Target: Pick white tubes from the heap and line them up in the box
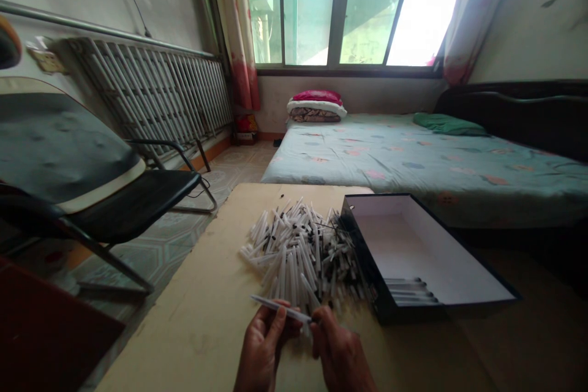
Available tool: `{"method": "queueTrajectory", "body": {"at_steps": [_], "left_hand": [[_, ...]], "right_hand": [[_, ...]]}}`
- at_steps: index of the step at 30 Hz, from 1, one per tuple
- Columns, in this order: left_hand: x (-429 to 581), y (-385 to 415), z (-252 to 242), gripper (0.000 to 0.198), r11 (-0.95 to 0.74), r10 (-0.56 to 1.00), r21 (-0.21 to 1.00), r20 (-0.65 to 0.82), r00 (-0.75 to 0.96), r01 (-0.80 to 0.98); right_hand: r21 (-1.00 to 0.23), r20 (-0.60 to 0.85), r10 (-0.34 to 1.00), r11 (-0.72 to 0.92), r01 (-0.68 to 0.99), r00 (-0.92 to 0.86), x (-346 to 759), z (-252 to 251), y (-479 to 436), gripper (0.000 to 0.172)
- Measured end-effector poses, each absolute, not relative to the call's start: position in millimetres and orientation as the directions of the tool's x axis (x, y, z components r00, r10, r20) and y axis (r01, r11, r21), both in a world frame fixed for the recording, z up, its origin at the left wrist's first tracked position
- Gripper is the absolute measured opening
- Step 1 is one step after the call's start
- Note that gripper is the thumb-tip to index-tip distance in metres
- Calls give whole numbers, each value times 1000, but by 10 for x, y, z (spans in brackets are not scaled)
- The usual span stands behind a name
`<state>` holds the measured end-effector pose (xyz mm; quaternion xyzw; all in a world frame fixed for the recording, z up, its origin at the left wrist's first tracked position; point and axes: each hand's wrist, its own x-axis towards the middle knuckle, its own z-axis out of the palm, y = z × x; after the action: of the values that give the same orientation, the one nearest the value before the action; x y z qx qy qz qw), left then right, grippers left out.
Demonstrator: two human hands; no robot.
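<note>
A heap of several clear plastic pen barrels [303, 248] lies on a tan board [202, 318]. Both hands are at the near edge of the heap. My left hand [264, 346] pinches one pen barrel [275, 305], which points up and to the left. My right hand [337, 352] has its fingers closed at the barrel's right end, on a small part I cannot make out. A dark box with a white inside [441, 269] stands to the right of the heap, with a few finished pens [411, 291] lying at its near end.
A black folding chair [114, 196] stands left of the board. A bed with a patterned sheet [413, 159] lies behind the board and box, with pillows [316, 105] under a window. A radiator [156, 92] runs along the left wall.
</note>
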<state>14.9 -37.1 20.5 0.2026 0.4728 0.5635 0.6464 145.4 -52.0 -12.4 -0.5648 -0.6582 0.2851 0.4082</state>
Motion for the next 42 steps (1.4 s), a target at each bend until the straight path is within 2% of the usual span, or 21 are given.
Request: {"method": "queueTrajectory", "body": {"at_steps": [4, 5, 8, 10, 13, 17, 19, 23, 26, 27, 29, 31, 33, 35, 37, 39, 42], "left_hand": [[156, -387, 229, 33, 284, 925, 800, -374, -69, -529], [156, -388, 236, 33, 281, 924, 800, -375, -77, -530], [150, -385, 244, 32, 275, 923, 798, -376, -86, -537], [144, -381, 239, 31, 270, 927, 804, -365, -82, -530], [139, -380, 229, 30, 263, 937, 820, -343, -68, -508], [141, -385, 218, 30, 273, 941, 823, -337, -41, -498], [142, -386, 210, 29, 275, 939, 818, -342, -42, -506], [140, -381, 190, 30, 288, 929, 800, -367, -50, -527], [128, -383, 192, 31, 288, 931, 807, -363, -47, -515], [122, -386, 197, 30, 286, 935, 815, -352, -39, -504], [106, -391, 203, 28, 278, 946, 835, -323, -14, -475], [91, -390, 200, 26, 270, 955, 853, -296, 13, -446], [81, -383, 188, 25, 264, 959, 861, -281, 26, -435], [80, -375, 177, 24, 267, 957, 856, -289, 18, -443], [87, -372, 174, 25, 273, 951, 845, -308, -1, -459], [95, -375, 178, 27, 278, 946, 839, -322, -16, -469], [95, -387, 181, 28, 282, 946, 841, -325, -14, -461]], "right_hand": [[-945, -29, 999, -14, 328, -42, 1415, -110, -530, 47], [-939, -18, 999, -4, 344, -40, 1418, -108, -532, 47], [-849, 176, 984, 162, 503, -21, 1453, -119, -531, 42], [-799, 232, 972, 208, 565, -29, 1471, -141, -531, 41], [-854, 177, 983, 178, 488, -49, 1445, -174, -541, 44], [-960, -30, 999, -20, 278, -32, 1375, -198, -565, 48], [-945, 23, 1000, 22, 325, -3, 1380, -204, -570, 49], [-811, 245, 970, 208, 547, -6, 1448, -220, -569, 47], [-832, 252, 968, 225, 507, -16, 1450, -234, -572, 50], [-881, 203, 979, 187, 436, -9, 1434, -238, -575, 50], [-973, 16, 1000, 16, 229, -2, 1387, -245, -581, 52], [-979, -205, 978, -205, 23, -41, 1344, -247, -588, 55], [-943, -320, 943, -326, -63, -90, 1327, -245, -594, 58], [-969, -247, 967, -247, 14, -62, 1342, -240, -602, 57], [-981, -53, 998, -55, 188, 13, 1373, -236, -610, 52], [-937, 116, 992, 91, 338, 53, 1400, -237, -618, 47], [-925, 171, 984, 142, 351, 51, 1408, -249, -625, 47]]}}
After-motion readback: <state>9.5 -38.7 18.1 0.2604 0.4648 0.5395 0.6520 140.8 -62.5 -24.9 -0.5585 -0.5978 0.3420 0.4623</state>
